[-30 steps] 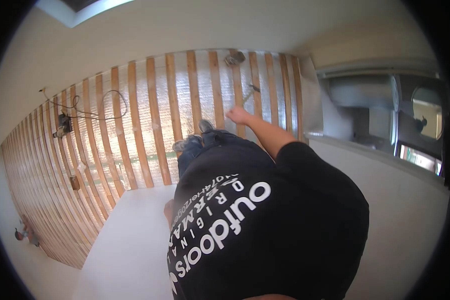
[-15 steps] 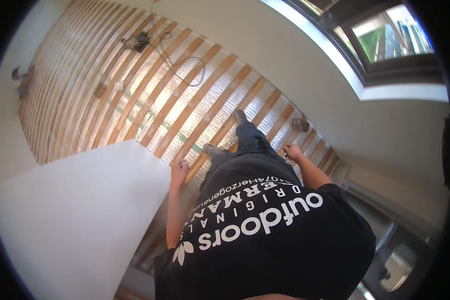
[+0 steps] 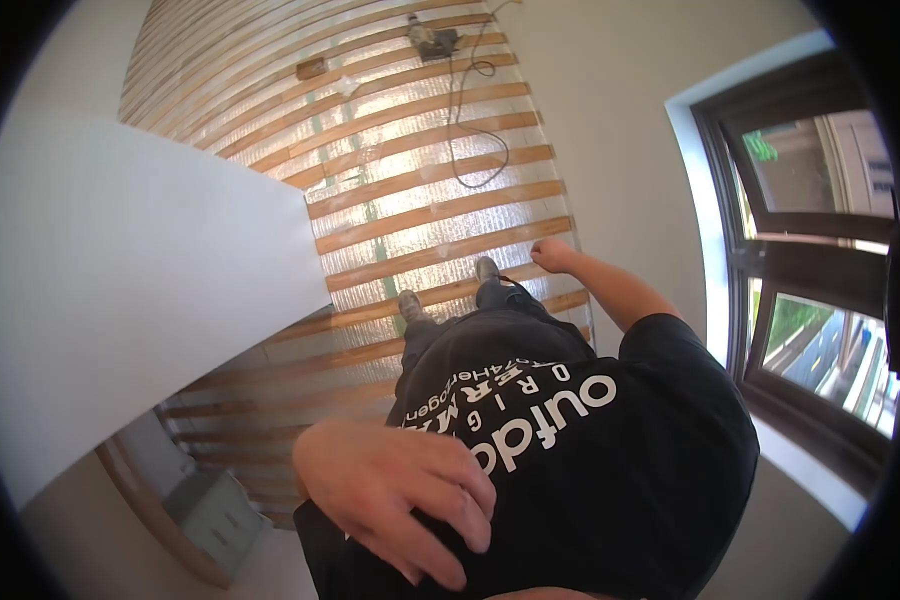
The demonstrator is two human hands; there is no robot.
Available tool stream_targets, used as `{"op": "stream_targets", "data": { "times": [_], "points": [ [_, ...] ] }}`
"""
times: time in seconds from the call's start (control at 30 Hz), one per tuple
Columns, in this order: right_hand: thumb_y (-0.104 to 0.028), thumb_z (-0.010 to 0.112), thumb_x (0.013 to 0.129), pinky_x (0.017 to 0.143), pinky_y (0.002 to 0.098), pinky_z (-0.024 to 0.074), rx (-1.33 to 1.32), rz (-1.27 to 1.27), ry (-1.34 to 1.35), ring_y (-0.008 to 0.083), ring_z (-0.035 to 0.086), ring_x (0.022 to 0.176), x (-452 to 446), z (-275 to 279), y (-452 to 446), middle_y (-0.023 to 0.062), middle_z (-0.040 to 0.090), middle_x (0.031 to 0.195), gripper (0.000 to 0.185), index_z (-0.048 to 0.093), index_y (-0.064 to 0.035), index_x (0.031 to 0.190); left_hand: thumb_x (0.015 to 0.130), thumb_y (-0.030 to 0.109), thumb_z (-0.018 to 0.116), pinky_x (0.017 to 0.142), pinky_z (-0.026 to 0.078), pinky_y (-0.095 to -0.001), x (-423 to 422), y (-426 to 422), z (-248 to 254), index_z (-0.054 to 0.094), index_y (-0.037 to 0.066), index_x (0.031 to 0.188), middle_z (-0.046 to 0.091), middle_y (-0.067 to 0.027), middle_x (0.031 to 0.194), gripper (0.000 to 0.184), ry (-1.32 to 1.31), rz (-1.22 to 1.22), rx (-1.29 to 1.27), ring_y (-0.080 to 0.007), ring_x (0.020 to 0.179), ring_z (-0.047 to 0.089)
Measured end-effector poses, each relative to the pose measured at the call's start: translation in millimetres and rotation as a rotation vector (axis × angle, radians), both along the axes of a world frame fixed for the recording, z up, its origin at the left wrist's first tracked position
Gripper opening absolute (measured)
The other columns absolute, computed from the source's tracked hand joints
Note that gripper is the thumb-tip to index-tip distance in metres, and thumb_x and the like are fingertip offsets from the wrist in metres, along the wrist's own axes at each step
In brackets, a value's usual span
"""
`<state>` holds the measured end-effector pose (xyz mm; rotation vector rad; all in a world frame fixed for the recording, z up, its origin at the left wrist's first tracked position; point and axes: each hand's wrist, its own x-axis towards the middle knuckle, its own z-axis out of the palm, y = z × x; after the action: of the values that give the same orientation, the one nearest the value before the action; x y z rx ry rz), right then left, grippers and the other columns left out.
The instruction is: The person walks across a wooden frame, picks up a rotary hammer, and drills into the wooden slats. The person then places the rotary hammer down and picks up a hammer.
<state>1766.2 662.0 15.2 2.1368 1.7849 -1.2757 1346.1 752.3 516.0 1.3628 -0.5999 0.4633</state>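
My left hand (image 3: 400,500) is raised close to the camera, in front of the black T-shirt (image 3: 620,480) on my chest. Its fingers are loosely bent and apart, and nothing shows in them. My right hand (image 3: 551,256) hangs out to the right with curled fingers, above the wooden battens (image 3: 440,250). Whatever those fingers may close around is hidden. Below me, my shoes (image 3: 410,306) are on the batten floor, where silvery foil (image 3: 420,230) shows between the strips.
A power tool (image 3: 432,42) with a looped cable (image 3: 454,130) lies on the battens ahead, and a wood block (image 3: 311,68) is left of it. A white wall (image 3: 170,250) ends in a corner at left. Dark-framed windows (image 3: 810,235) stand open on the right.
My left hand has risen from beside the wall corner to my chest. The view has turned left, and the windows now fill more of the right side. My right hand stays low, fingers curled.
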Motion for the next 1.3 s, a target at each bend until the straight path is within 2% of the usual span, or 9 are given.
{"op": "stream_targets", "data": {
  "times": [0.2, 0.3, 0.5, 0.7, 0.87, 0.93, 1.0, 1.07, 1.3],
  "points": [
    [-0.034, 0.054, 0.095, 0.095, 0.0536, 0.0552, -0.035, 0.389, -0.042, 0.0459, 0.07, 0.105, -22.9, 11.6, 81.4, 0.0252, 0.074, 0.11, 0.038, 0.076, -0.0065, 0.111, 0.1, 0.024, 0.072, 0.084, 0.048, -0.0455, 13.9, -16.0, 8.7, 0.077, 0.016, 0.115, 0.06, -0.0072, 0.112, 0.017, 0.002, 0.15, 0.061, -0.0279, 0.1, 0.058],
    [-0.035, 0.053, 0.095, 0.096, 0.0535, 0.0551, -0.043, 0.471, -0.035, 0.0461, 0.069, 0.106, -42.1, 8.6, 91.5, 0.0252, 0.074, 0.111, 0.04, 0.076, -0.0065, 0.111, 0.106, 0.021, 0.064, 0.079, 0.054, -0.0449, 9.5, -21.9, 14.1, 0.076, 0.01, 0.108, 0.068, -0.012, 0.104, 0.016, 0.003, 0.206, 0.087, -0.0318, 0.089, 0.068],
    [-0.038, 0.054, 0.095, 0.096, 0.0514, 0.0553, -0.126, 0.479, 0.007, 0.045, 0.07, 0.108, -68.9, 12.7, 83.0, 0.0251, 0.075, 0.112, 0.041, 0.077, -0.0058, 0.109, 0.105, 0.012, 0.06, 0.078, 0.044, -0.0376, -26.6, -53.7, -0.7, 0.073, 0.007, 0.104, 0.066, -0.0077, 0.105, 0.014, -0.084, 0.467, 0.14, -0.0268, 0.091, 0.065],
    [-0.04, 0.055, 0.097, 0.097, 0.051, 0.0546, -0.078, 0.522, -0.02, 0.0454, 0.069, 0.11, -67.1, 4.2, 78.4, 0.0263, 0.074, 0.113, 0.043, 0.076, -0.0049, 0.112, 0.101, 0.014, 0.071, 0.075, 0.048, -0.0397, -74.1, -62.7, -5.7, 0.069, 0.006, 0.098, 0.066, -0.0077, 0.102, 0.008, -0.16, 0.82, -0.038, -0.0264, 0.087, 0.067],
    [-0.042, 0.051, 0.097, 0.089, 0.0545, 0.0556, -0.121, 0.723, -0.043, 0.0455, 0.071, 0.102, -83.6, -15.8, 74.0, 0.0258, 0.074, 0.108, 0.044, 0.074, -0.0051, 0.101, 0.106, 0.019, 0.06, 0.089, 0.044, -0.0452, -122.8, -38.4, 7.4, 0.066, 0.012, 0.1, 0.06, -0.0084, 0.11, 0.011, -0.253, 0.75, -0.224, -0.0266, 0.094, 0.069],
    [-0.04, 0.052, 0.096, 0.087, 0.0539, 0.0561, -0.237, 0.912, -0.094, 0.0446, 0.072, 0.098, -115.6, 1.2, 87.7, 0.0263, 0.073, 0.104, 0.042, 0.073, -0.0029, 0.096, 0.103, 0.013, 0.06, 0.089, 0.04, -0.0383, -124.0, -47.9, 31.1, 0.065, 0.013, 0.1, 0.059, -0.0042, 0.1, 0.007, -0.286, 0.921, -0.443, -0.021, 0.085, 0.064],
    [-0.037, 0.054, 0.098, 0.095, 0.0508, 0.0556, -0.05, 0.898, 0.037, 0.0423, 0.071, 0.107, -124.4, -71.8, 90.5, 0.0243, 0.074, 0.114, 0.042, 0.074, -0.0042, 0.115, 0.101, 0.004, 0.057, 0.085, 0.039, -0.0309, -114.0, -56.3, 50.2, 0.065, 0.013, 0.098, 0.058, -0.0006, 0.087, 0.012, -0.363, 1.081, -0.702, -0.0162, 0.076, 0.06],
    [-0.035, 0.055, 0.099, 0.099, 0.0496, 0.0545, -0.152, 0.673, 0.091, 0.0415, 0.071, 0.111, -193.7, 64.0, 101.2, 0.0242, 0.074, 0.119, 0.042, 0.073, -0.006, 0.123, 0.102, 0.003, 0.055, 0.081, 0.04, -0.0302, -106.4, -61.8, 35.8, 0.065, 0.011, 0.094, 0.058, -0.0013, 0.083, 0.015, -0.489, 1.039, -0.852, -0.0164, 0.073, 0.058],
    [-0.037, 0.058, 0.101, 0.097, 0.0485, 0.0546, -0.094, 0.57, 0.066, 0.0421, 0.071, 0.109, -205.8, 55.8, 90.8, 0.0257, 0.075, 0.114, 0.043, 0.074, -0.0013, 0.12, 0.104, 0.009, 0.055, 0.078, 0.046, -0.0329, -109.9, -64.8, 26.2, 0.066, 0.007, 0.095, 0.062, -0.008, 0.084, 0.015, -0.425, 1.038, -0.945, -0.0212, 0.073, 0.063]
  ]
}}
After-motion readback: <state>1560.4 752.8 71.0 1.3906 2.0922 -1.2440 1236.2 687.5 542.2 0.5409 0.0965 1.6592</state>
